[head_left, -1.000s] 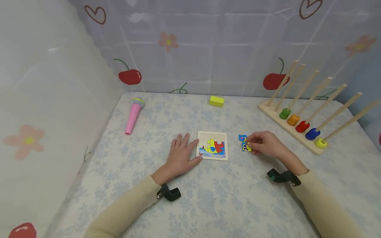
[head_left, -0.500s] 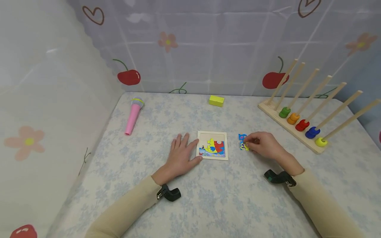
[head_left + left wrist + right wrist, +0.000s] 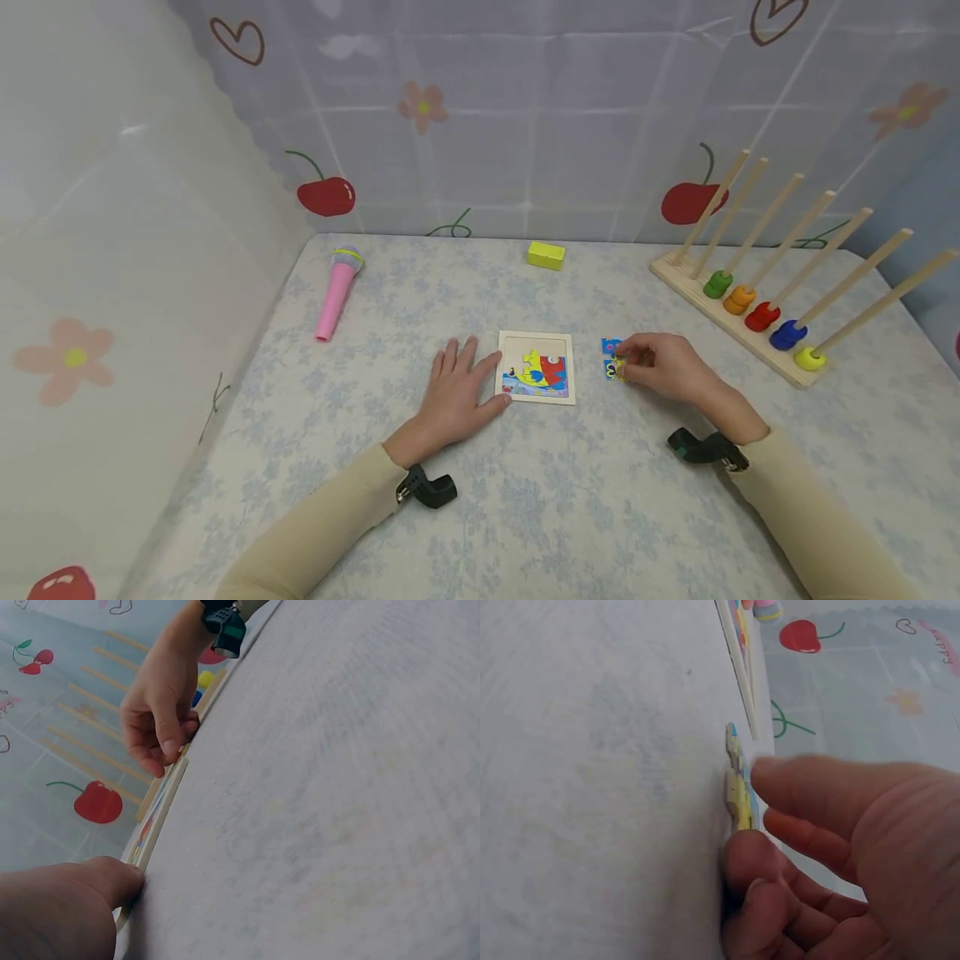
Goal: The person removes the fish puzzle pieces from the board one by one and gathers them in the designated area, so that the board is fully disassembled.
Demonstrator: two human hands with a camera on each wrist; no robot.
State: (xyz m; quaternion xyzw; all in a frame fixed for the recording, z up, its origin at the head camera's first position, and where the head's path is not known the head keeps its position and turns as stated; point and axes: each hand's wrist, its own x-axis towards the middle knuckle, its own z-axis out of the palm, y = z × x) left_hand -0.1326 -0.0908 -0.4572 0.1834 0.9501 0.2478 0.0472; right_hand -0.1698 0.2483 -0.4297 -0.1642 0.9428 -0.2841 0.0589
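A small square puzzle board (image 3: pixel 536 335) with a pale wooden rim lies mid-table, a red, yellow and blue picture partly filling it. My left hand (image 3: pixel 456 402) rests flat beside it, fingers spread; its thumb and index fingertip touch the board's left edge. To the board's right, a blue puzzle piece (image 3: pixel 609 344) lies just beyond a blue-and-yellow puzzle piece (image 3: pixel 611 371). My right hand (image 3: pixel 667 364) pinches the nearer piece at its right side, fingers curled. In the right wrist view the yellow piece (image 3: pixel 742 808) lies low on the cloth between thumb and fingers; fingers partly hide it.
A pink toy microphone (image 3: pixel 335 296) lies at the back left. Near the back edge sits a yellow block (image 3: pixel 546 255). On the right stands a wooden peg rack (image 3: pixel 720 317) with coloured rings on several tall pegs. Patterned curtains hang behind and to the left.
My right hand has shifted slightly left with the blue-and-yellow piece, bringing it under the blue one. Over the last half second it barely moves. The left hand and board stay put.
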